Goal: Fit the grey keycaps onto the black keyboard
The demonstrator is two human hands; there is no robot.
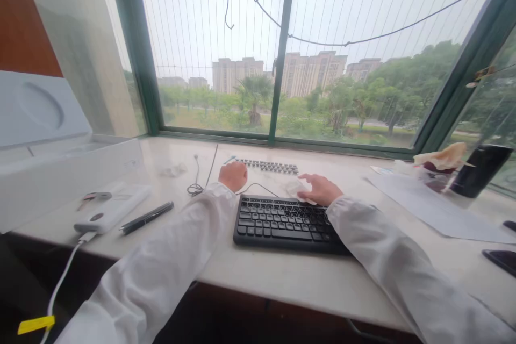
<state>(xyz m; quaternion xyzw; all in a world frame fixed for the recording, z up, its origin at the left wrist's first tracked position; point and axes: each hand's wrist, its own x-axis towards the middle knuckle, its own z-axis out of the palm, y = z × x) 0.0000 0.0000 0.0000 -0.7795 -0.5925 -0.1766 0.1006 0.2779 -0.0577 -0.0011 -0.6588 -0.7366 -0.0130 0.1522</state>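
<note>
A black keyboard [278, 234] lies on the pale desk in front of me. My left hand [234, 176] is curled into a fist behind its left end; a thin teal tip [230, 159] shows just beyond the knuckles, and whatever the fingers hold is hidden. Over the back right of the keyboard is my right hand [321, 190], thumb and forefinger apart. A crumpled white tissue [295, 188] lies at those fingertips; whether they touch it I cannot tell. Loose keycaps [268, 166] stand in rows farther back, toward the window.
On the left are a pen [147, 219], a white power bank [97, 220] with a cable, keys [97, 196] and a white box [72, 172]. A coiled cable [195, 189] lies near my left hand. Paper [435, 207], a black cup [481, 170] and a phone [502, 260] are at the right.
</note>
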